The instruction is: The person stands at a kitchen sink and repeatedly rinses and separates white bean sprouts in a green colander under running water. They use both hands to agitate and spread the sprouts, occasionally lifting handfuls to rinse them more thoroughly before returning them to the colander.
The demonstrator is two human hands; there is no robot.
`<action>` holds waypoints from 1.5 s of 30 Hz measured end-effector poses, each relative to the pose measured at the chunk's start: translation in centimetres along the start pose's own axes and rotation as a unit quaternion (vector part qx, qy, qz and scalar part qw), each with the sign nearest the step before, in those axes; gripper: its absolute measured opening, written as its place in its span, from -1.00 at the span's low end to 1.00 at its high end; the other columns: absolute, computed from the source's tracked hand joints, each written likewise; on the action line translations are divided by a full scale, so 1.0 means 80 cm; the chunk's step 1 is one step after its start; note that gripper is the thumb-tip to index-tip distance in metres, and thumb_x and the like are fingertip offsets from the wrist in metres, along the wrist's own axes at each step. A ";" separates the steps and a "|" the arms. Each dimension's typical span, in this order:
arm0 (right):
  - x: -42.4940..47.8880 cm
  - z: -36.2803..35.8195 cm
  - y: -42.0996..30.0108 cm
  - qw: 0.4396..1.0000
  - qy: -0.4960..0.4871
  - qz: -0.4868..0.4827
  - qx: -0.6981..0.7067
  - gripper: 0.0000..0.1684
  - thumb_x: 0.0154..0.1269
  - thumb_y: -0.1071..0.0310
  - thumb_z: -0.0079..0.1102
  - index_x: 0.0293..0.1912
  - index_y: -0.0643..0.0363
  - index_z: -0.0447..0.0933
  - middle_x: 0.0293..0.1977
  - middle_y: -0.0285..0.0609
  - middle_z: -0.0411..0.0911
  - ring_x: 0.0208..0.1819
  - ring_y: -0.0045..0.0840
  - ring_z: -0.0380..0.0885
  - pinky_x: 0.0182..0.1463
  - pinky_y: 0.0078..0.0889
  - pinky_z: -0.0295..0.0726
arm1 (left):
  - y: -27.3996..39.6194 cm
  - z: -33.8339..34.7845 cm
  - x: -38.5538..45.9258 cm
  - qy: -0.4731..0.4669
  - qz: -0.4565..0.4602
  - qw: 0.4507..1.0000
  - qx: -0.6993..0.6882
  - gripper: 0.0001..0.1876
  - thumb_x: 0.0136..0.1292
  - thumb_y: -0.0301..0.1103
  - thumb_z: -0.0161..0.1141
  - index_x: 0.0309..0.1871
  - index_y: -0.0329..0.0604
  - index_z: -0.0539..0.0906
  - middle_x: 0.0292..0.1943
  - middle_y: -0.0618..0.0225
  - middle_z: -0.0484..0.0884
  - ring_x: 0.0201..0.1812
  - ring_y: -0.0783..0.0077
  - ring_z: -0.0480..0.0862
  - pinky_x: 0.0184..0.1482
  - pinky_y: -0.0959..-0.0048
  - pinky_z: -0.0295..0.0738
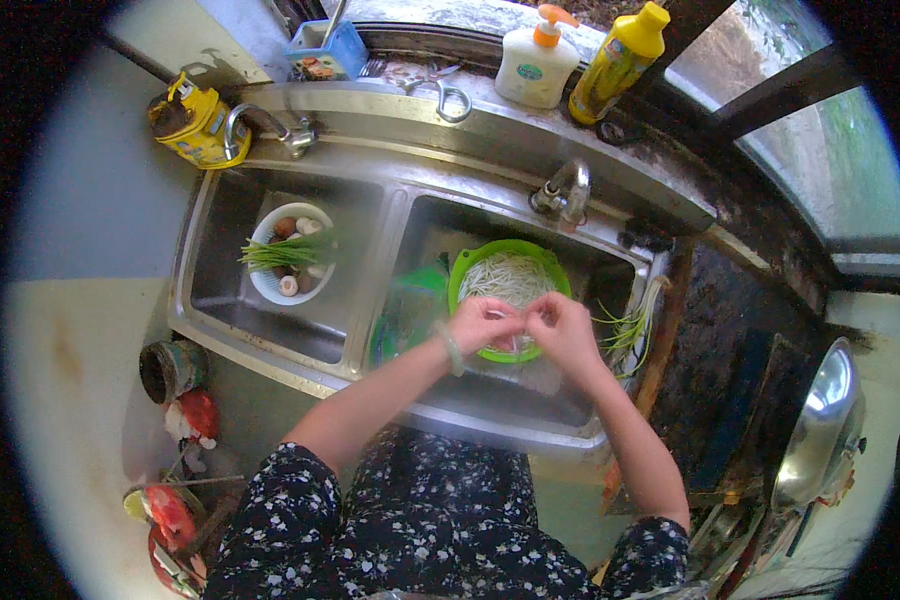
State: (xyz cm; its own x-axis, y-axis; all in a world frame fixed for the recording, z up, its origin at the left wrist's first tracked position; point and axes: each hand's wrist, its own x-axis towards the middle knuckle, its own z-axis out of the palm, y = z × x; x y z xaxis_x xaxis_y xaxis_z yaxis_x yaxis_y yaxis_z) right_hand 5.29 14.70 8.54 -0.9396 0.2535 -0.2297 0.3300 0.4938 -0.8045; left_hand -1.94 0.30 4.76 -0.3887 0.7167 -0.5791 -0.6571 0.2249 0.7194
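My left hand [487, 326], with a pale bangle at the wrist, and my right hand [562, 326] meet fingertip to fingertip over the near part of a green plastic basket [564, 276]. Thin white pieces, which look like bean sprouts [504, 276], fill the basket in the right sink basin. A thin pale strand shows at my left fingers; the fingertips partly hide what is pinched, and whether my right hand grips it cannot be told. Left of the basket lies a green plastic bag [412, 300]. Spring onions [634, 330] hang over the right edge of the sink.
In the left basin [300, 345] a white basket [291, 299] holds mushrooms [288, 286] and green stalks [274, 254]. Two faucets [296, 139] stand at the back. Behind are scissors [454, 101], a pump bottle [536, 71] and a yellow bottle [619, 64]. A metal lid or pan [817, 420] stands right.
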 end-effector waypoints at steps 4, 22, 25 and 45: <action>-0.016 -0.005 0.004 0.966 0.029 0.104 0.237 -0.84 0.13 0.44 0.02 -0.30 0.30 0.50 -0.53 -0.24 0.51 -0.56 -0.69 0.47 -0.52 -0.68 0.48 | -0.022 -0.007 0.013 0.095 0.040 0.991 -0.083 -0.84 0.09 -0.40 0.17 -0.29 -0.29 0.55 -0.41 0.27 0.59 -0.41 0.48 0.61 -0.40 0.57 0.56; -0.023 0.058 0.018 0.821 0.012 0.269 0.503 -0.82 0.14 0.37 0.03 -0.28 0.25 0.45 -0.48 -0.28 0.47 -0.47 -0.69 0.47 -0.49 -0.66 0.49 | -0.030 0.015 0.034 0.232 0.104 0.906 -0.339 -0.88 0.13 -0.46 0.11 -0.28 -0.27 0.48 -0.36 0.27 0.56 -0.33 0.40 0.61 -0.33 0.55 0.56; -0.022 0.069 0.017 0.887 0.021 0.233 0.398 -0.81 0.10 0.35 0.08 -0.32 0.28 0.48 -0.53 -0.27 0.49 -0.49 -0.67 0.48 -0.46 -0.66 0.49 | -0.035 0.018 0.036 0.228 0.136 0.896 -0.355 -0.90 0.15 -0.46 0.09 -0.29 -0.27 0.48 -0.35 0.26 0.56 -0.31 0.39 0.60 -0.27 0.51 0.55; -0.016 0.087 0.001 0.974 0.193 0.031 -0.117 -0.87 -0.04 0.38 0.11 -0.45 0.21 0.43 -0.50 -0.05 0.47 -0.47 -0.24 0.48 -0.39 -0.30 0.45 | -0.045 0.027 0.039 0.186 0.148 0.905 -0.354 -0.88 0.18 -0.43 0.05 -0.21 -0.18 0.45 -0.32 0.32 0.56 -0.25 0.45 0.57 -0.29 0.50 0.52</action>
State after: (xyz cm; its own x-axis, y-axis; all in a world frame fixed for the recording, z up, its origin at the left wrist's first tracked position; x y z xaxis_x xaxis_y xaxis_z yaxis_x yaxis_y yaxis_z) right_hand 5.89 8.60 4.95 -0.8277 0.5610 -0.0148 0.4393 0.6314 -0.6390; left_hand 0.59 3.13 1.21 -0.7189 0.3752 -0.5851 -0.6868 -0.5131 0.5148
